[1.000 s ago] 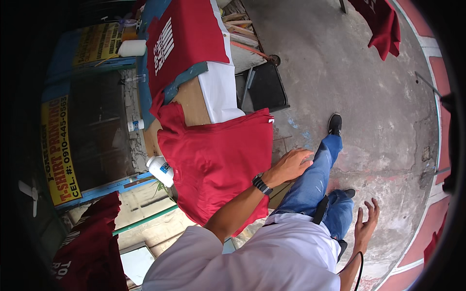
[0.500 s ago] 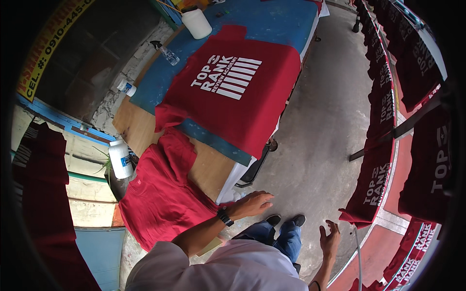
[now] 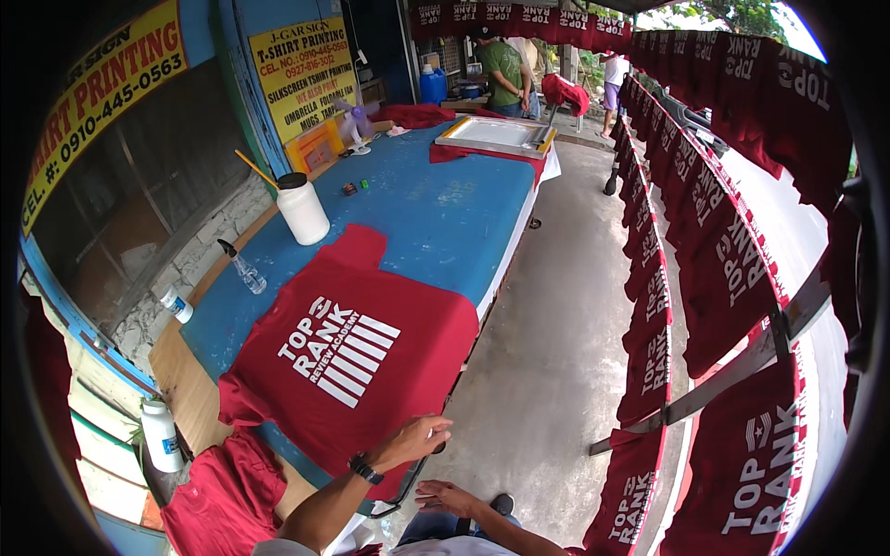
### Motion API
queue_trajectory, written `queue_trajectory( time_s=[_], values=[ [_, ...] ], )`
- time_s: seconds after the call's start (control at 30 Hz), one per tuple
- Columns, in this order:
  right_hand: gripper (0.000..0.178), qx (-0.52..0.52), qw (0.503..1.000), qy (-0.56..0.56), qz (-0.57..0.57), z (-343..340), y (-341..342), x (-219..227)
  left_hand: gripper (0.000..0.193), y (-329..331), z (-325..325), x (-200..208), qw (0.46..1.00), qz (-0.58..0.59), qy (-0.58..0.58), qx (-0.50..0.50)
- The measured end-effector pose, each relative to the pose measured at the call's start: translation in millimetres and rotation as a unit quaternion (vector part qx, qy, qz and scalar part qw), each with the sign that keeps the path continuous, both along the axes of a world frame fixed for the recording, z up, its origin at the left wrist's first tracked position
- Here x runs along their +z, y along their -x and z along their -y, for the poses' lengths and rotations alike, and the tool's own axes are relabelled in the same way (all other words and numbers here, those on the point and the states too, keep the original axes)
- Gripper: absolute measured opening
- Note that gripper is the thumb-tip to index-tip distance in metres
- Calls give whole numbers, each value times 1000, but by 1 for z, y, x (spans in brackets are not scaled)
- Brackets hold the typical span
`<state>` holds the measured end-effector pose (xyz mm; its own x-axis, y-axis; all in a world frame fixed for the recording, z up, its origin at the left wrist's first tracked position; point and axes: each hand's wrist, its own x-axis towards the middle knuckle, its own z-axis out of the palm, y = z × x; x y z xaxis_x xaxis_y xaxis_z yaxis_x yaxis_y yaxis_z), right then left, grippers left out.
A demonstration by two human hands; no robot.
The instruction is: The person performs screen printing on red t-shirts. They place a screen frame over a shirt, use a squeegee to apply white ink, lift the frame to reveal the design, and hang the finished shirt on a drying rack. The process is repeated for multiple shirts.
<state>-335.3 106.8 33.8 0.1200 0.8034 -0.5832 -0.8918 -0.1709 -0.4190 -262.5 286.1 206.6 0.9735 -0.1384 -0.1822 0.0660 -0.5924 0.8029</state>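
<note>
A dark red T-shirt with a white print lies spread flat on the blue tabletop. My left hand, a black watch at its wrist, is over the shirt's near right edge with its fingers loosely stretched and nothing in them. Whether it touches the cloth I cannot tell. Just below it, off the table's edge, my right hand points leftward, open, with no object in it. A second red shirt lies crumpled at the table's near end, left of my left forearm.
On the blue table stand a white jar, a spray bottle and a framed screen. White bottles line the left side. Printed red shirts hang along the right over a concrete walkway. A person in green stands far off.
My view has lifted toward the table's far end. My right hand has come left, close to my left hand, and my left hand is now over the spread shirt's near edge.
</note>
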Motion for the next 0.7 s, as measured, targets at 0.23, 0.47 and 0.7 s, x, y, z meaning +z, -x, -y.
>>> queue_trajectory(
  time_s=[0.23,0.47,0.7],
  values=[
    [80,22,989,-46,-140,-87,-2,-27,64,-245,-73,2,958,154,-229,-76],
    [100,-6,979,-56,-195,-112,19,-57,117,-320,-85,-10,929,-6,-340,-146],
    [72,-51,968,-105,-222,-103,34,-66,90,-338,-82,12,906,11,-373,-198]
  ],
)
